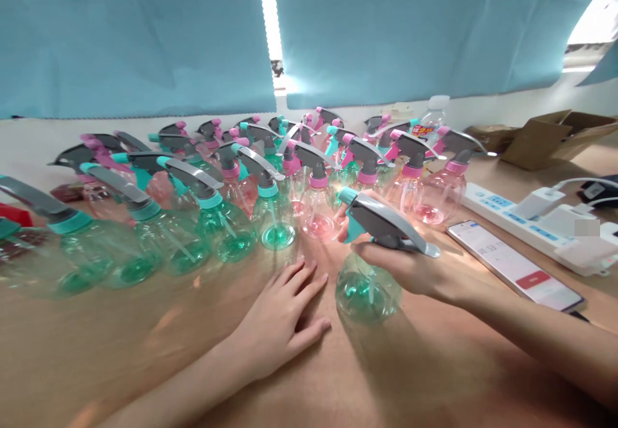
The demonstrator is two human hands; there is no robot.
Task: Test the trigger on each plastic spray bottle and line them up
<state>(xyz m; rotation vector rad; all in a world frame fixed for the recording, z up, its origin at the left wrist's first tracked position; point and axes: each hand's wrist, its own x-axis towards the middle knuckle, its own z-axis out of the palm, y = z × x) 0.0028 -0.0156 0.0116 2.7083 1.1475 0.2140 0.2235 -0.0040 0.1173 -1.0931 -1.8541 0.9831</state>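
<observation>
A green spray bottle [369, 289] with a grey and turquoise spray head stands upright on the table in front of me. My right hand [405, 264] is wrapped round its neck, just below the spray head. To the left of that bottle, my left hand [284, 312] lies flat on the tabletop with its fingers spread, holding nothing. Just beyond my left fingertips stands another green spray bottle [275, 219]. A pink spray bottle [318, 212] is beside it, behind the held one.
Several more green and pink spray bottles crowd the back and left of the table [159, 357]. On the right lie a phone [512, 264] and a white power strip [521, 219] with chargers. An open cardboard box [550, 138] and a clear bottle [432, 116] stand farther back.
</observation>
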